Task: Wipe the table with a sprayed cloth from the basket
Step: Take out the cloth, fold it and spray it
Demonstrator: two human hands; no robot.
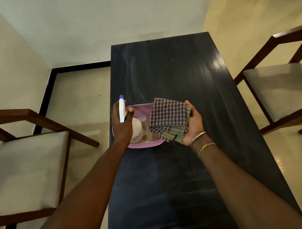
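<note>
My left hand (121,124) grips a white spray bottle (136,129) with a blue-tipped nozzle, held over the pink basket (142,111) at the left edge of the dark table (179,167). The forefinger rests on the trigger. My right hand (193,125) holds a folded purple-checked cloth (169,118) flat on the palm, just right of the basket and above the table. The nozzle points forward, away from me, to the left of the cloth.
A wooden chair with a pale cushion (23,172) stands to the left of the table, another chair (282,87) to the right. A white wall rises behind the table's far end. The floor is pale tile with a black border.
</note>
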